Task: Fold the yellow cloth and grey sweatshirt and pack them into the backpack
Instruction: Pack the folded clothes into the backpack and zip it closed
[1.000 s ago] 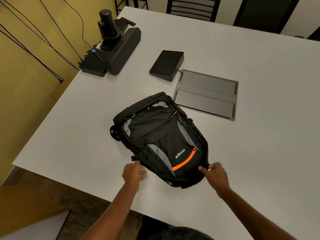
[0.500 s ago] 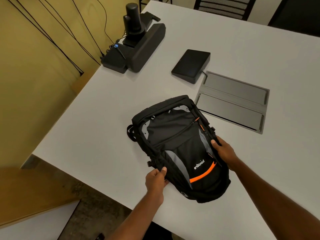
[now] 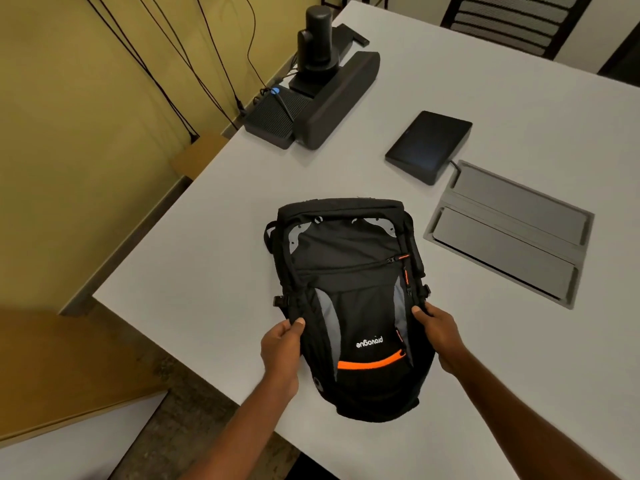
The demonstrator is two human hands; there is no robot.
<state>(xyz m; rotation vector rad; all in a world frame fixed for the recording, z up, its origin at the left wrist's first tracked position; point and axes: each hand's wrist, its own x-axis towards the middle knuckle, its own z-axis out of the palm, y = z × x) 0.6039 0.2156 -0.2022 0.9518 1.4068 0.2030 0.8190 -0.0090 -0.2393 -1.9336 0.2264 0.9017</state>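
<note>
A black backpack (image 3: 349, 271) with grey panels and an orange zip stripe lies flat on the white table (image 3: 214, 271), its front face up and its top pointing away from me. My left hand (image 3: 282, 348) grips its left side, thumb on top. My right hand (image 3: 438, 332) holds its right side near the lower zip. The zips look closed. No yellow cloth or grey sweatshirt is in view.
A black conference camera and speaker bar (image 3: 322, 88) with cables stand at the far left corner. A dark tablet-like console (image 3: 429, 145) and a grey recessed cable hatch (image 3: 512, 230) lie to the right. The table edge runs close on the left. A chair (image 3: 512, 22) stands beyond.
The backpack has been turned from a slant so it lies straight toward me. Both hands shifted from its bottom corners up to its two sides.
</note>
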